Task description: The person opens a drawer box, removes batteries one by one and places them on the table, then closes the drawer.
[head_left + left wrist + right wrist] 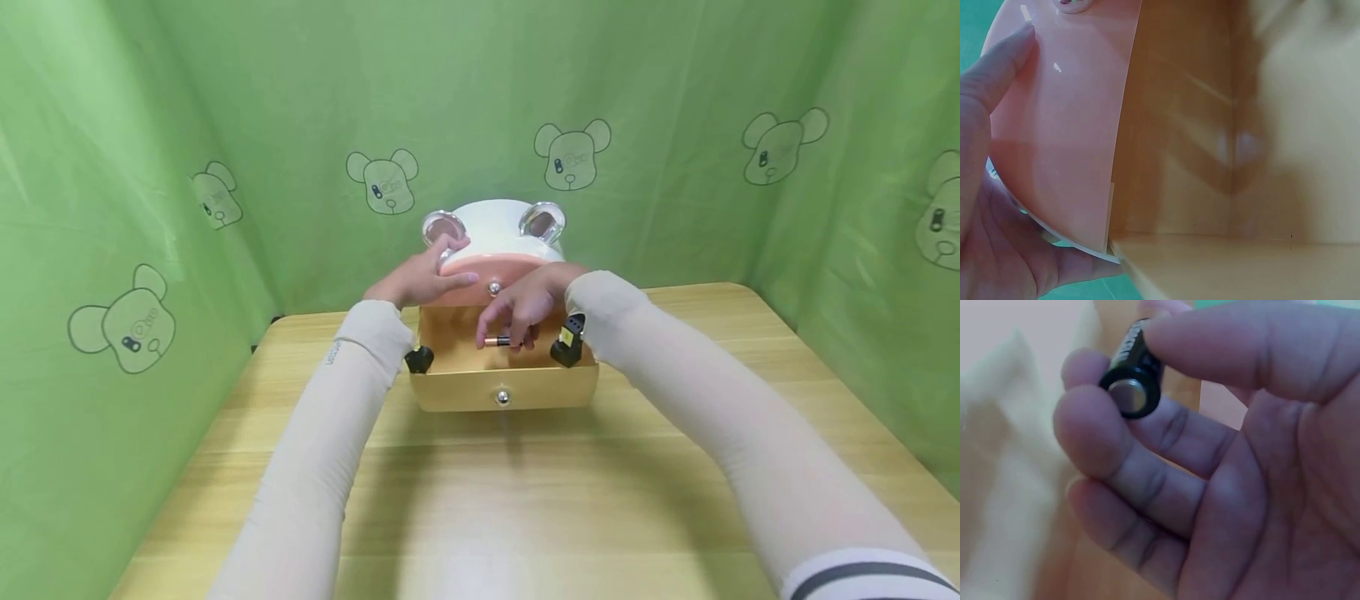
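Note:
A small white storage box point(497, 223) with a pink front and two round mirrored ears stands at the back of the table. Its lower golden drawer point(504, 380) is pulled out. My left hand point(420, 279) holds the box's left side, with the thumb point(1007, 59) on the pink front point(1063, 137) and the fingers round the curved edge, partly hidden. Over the open drawer, my right hand point(528, 302) pinches a battery point(497, 341) between thumb and fingers. In the right wrist view the battery point(1132, 375) shows black sides and a flat silvery end.
The wooden table point(480, 500) extends in front and to both sides. Green curtains point(465, 92) with bear-face drawings surround it. A silver knob point(503, 397) sits on the open drawer's front, another knob point(494, 288) on the pink front above. Black wrist cameras point(567, 340) hang near the drawer's sides.

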Action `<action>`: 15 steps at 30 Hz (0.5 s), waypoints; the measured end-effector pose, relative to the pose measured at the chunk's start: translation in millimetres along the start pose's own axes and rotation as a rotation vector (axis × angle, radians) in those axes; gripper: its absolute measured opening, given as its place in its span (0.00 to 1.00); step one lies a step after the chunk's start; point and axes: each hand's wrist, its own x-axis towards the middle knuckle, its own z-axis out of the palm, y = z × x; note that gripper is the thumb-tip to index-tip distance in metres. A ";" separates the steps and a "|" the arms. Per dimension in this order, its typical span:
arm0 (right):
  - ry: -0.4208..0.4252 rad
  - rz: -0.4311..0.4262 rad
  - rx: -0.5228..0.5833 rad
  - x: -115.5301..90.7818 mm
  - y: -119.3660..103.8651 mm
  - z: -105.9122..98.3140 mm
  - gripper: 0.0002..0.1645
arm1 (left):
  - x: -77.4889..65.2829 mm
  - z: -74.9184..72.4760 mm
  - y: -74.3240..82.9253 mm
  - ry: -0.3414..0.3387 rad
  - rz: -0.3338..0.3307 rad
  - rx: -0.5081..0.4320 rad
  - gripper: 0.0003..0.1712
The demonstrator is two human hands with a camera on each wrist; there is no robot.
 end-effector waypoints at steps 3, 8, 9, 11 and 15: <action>0.010 -0.008 -0.005 -1.0 -1.0 1.1 0.32 | 0.0 -0.1 -0.5 -0.003 0.001 -0.004 0.39; 0.017 -0.028 -0.008 -3.7 -2.1 2.5 0.31 | 0.6 -0.6 -1.0 -0.006 0.007 -0.011 0.40; 0.017 -0.033 -0.011 -4.3 -2.0 2.8 0.31 | 0.5 -0.6 -0.9 -0.006 0.008 -0.009 0.40; 0.020 -0.040 -0.015 -6.2 -1.8 3.2 0.30 | 0.3 -0.6 -0.7 -0.007 0.006 -0.007 0.39; 0.028 -0.053 -0.027 -10.0 -1.4 3.9 0.29 | -0.1 -0.6 -0.5 -0.009 0.005 0.000 0.40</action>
